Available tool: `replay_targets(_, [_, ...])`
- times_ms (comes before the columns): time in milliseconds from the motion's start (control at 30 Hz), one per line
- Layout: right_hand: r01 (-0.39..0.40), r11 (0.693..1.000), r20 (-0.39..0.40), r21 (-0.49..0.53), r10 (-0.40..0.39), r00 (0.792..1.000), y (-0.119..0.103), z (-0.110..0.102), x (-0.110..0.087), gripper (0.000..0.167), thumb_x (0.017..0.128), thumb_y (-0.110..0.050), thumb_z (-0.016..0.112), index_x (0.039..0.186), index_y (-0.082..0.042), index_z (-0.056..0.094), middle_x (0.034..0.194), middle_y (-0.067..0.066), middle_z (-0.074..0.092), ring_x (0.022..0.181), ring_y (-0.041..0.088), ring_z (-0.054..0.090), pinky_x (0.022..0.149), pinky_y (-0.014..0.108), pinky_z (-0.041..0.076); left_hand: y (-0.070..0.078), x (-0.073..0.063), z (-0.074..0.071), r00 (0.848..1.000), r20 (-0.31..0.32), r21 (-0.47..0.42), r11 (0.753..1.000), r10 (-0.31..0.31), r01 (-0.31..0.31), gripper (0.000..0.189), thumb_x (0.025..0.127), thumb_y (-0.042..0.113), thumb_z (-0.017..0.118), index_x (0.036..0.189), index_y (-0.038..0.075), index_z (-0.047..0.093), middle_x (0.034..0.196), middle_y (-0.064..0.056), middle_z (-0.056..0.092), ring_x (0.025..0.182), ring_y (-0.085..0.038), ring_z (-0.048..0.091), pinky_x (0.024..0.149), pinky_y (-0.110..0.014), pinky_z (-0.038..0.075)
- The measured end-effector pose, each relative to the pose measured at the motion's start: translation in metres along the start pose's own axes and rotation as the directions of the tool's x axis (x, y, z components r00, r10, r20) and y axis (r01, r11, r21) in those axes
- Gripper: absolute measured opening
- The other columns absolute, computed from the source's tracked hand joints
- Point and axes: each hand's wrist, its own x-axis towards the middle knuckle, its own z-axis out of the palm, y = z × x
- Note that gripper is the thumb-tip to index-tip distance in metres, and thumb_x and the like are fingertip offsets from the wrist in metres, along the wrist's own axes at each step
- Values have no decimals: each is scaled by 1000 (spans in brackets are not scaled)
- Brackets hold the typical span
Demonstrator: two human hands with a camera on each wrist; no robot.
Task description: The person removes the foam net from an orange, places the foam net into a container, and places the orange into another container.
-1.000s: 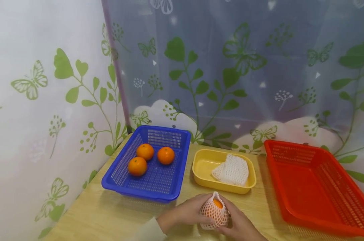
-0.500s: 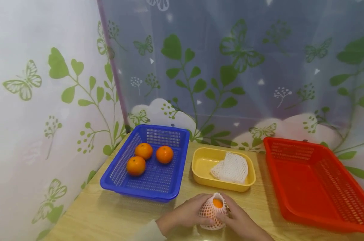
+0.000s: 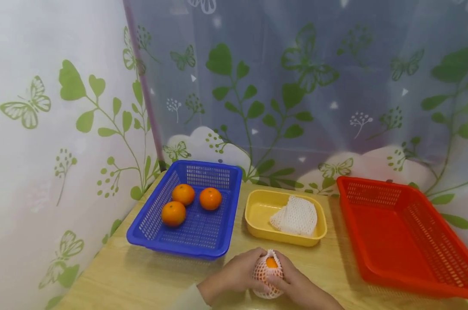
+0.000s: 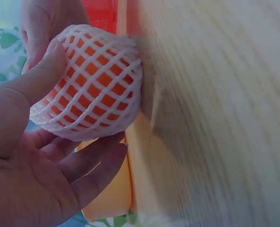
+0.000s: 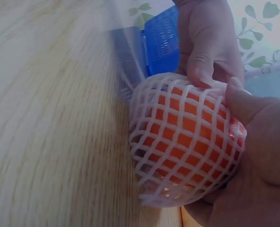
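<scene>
An orange point(image 3: 271, 262) sits inside a white foam fruit net point(image 3: 263, 275) low in the middle of the head view. The net wraps its sides, and bare peel shows through the opening at the top. My left hand point(image 3: 239, 271) grips the netted fruit from the left, thumb across the front. From the right my right hand point(image 3: 297, 284) holds it too, its thumb on the near side of the mesh. In both wrist views the net point(image 4: 95, 85) covers the orange, with fingers curled around its far side. The wood table lies close beneath.
A blue basket point(image 3: 180, 249) with 3 oranges point(image 3: 173, 214) stands at the left. Behind the hands is a yellow tray point(image 3: 257, 232) holding white foam nets point(image 3: 297, 215). A red basket point(image 3: 367, 267) stands on the right, and a patterned curtain point(image 3: 257, 86) hangs behind the table point(image 3: 141, 275).
Both hands and the netted orange have shifted slightly left in the head view. My right thumb has moved up the front of the net. The view itself has moved a little.
</scene>
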Motion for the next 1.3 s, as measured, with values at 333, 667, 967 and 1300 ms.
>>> replay_targets(333, [13,1000,4,17,-13,1000,0,1,0,64,103,-33,49,149,-2,17,138,15,37,120,24,42,94,18,39,1,6,0,1000,-1,80,997,9,-9,67,66,39,89,117,18,52,106,10,60,89,-2,55,79,-25,49])
replay_targets(667, [-48,991,51,125,42,998,4,2,-1,68,103,-34,48,151,-1,13,142,18,34,128,30,37,91,12,37,5,4,0,998,42,84,996,-41,37,61,67,36,88,112,21,50,99,12,58,85,-2,54,76,-25,49])
replay_targets(967, [-61,989,50,136,55,997,2,-3,3,63,104,-38,44,150,-4,17,139,15,36,125,27,38,91,14,38,10,6,-2,999,7,106,994,-34,33,62,67,38,88,112,20,49,97,10,56,80,-3,52,70,-24,47])
replay_targets(1300, [-114,991,-17,72,116,993,0,3,1,66,104,-42,38,152,-4,14,148,20,28,136,38,27,108,61,24,10,6,2,998,12,90,994,-58,57,63,68,39,87,114,19,49,98,9,56,80,-4,52,71,-24,47])
